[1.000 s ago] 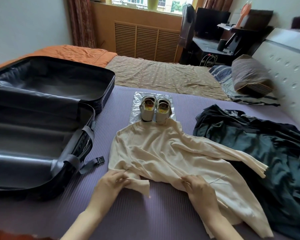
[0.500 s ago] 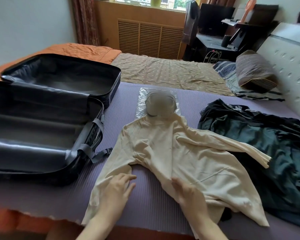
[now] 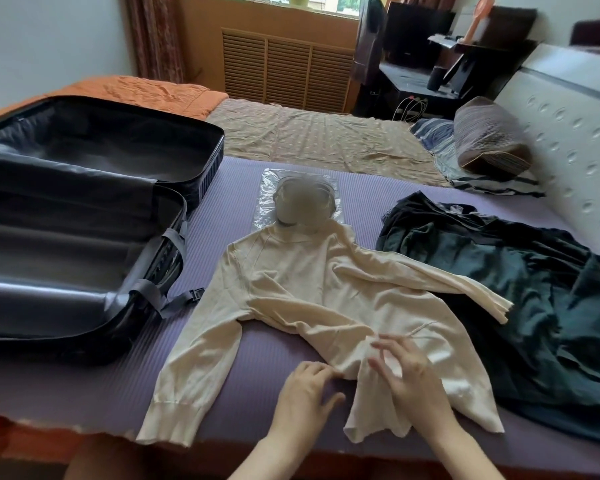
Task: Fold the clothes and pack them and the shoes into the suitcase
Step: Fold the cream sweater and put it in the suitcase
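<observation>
Hands are meeting at 6 o'clock on the hem of a cream sweater (image 3: 312, 282), which is lying spread out on the purple mat (image 3: 229, 195) at the centre. The left hand (image 3: 305, 389) is touching the hem's edge with curled fingers; whether they are pinching cloth cannot be told. The right hand (image 3: 409, 372), blurred, is lying over the hem with fingers spread apart. An open black suitcase (image 3: 84, 237) is lying at 9 o'clock. The blurred shoes (image 3: 303, 202) are sitting on clear plastic (image 3: 265, 202) at 12 o'clock, and dark green clothes (image 3: 534, 289) are lying heaped at 3 o'clock.
</observation>
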Action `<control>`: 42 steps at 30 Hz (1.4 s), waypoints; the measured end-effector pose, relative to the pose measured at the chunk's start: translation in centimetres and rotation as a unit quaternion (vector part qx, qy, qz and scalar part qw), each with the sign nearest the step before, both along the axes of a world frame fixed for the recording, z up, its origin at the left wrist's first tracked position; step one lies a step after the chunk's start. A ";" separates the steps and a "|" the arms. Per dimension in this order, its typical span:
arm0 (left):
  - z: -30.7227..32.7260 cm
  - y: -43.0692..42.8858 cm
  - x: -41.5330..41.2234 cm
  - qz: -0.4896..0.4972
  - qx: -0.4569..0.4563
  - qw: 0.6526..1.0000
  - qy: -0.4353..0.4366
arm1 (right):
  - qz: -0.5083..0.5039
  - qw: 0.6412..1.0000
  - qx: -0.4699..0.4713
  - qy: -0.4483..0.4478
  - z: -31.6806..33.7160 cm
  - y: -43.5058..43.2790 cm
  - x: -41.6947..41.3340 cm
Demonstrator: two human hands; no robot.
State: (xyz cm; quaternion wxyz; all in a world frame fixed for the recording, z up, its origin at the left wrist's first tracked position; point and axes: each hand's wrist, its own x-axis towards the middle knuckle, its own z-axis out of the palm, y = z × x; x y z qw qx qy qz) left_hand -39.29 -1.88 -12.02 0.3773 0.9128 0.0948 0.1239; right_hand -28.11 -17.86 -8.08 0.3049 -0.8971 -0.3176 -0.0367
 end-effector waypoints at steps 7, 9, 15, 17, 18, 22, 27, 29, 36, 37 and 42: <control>0.2 -2.9 -0.8 0.041 -0.137 0.989 0.039 | -0.002 0.999 0.003 0.036 -3.4 -3.4 -2.6; 0.8 -3.6 -0.7 0.049 -0.164 0.983 0.059 | -0.033 0.997 0.053 0.040 -2.8 -3.0 -2.6; 1.7 -5.1 -0.2 0.089 -0.343 0.934 0.044 | -0.048 0.989 0.120 0.075 -1.0 -2.1 -3.5; 2.2 -5.4 -0.3 0.155 -0.439 0.885 0.028 | -0.045 0.984 0.142 0.093 -0.4 -2.0 -4.1; 2.5 -5.5 -0.3 0.182 -0.503 0.845 0.021 | -0.041 0.983 0.152 0.098 -0.1 -1.9 -4.4; 2.5 -5.4 -0.7 0.202 -0.612 0.764 0.028 | 0.008 0.972 0.200 0.121 1.1 -1.1 -6.3; 3.1 -2.8 -2.5 0.271 -0.527 0.806 -0.021 | 0.055 0.984 0.159 0.051 0.1 -0.3 -8.0; 3.3 -0.5 -4.0 0.292 -0.472 0.830 -0.056 | 0.062 0.987 0.142 0.038 -1.1 0.2 -8.6; 3.7 6.3 -9.8 0.342 -0.347 0.868 -0.096 | 0.177 0.972 0.100 -0.115 -3.4 6.6 -12.3; 3.5 6.9 -10.4 0.351 -0.325 0.873 -0.098 | 0.189 0.972 0.083 -0.112 -3.7 7.4 -12.6; 3.3 8.0 -11.5 0.339 -0.229 0.912 -0.039 | 0.194 0.980 0.026 -0.044 -3.7 8.9 -12.5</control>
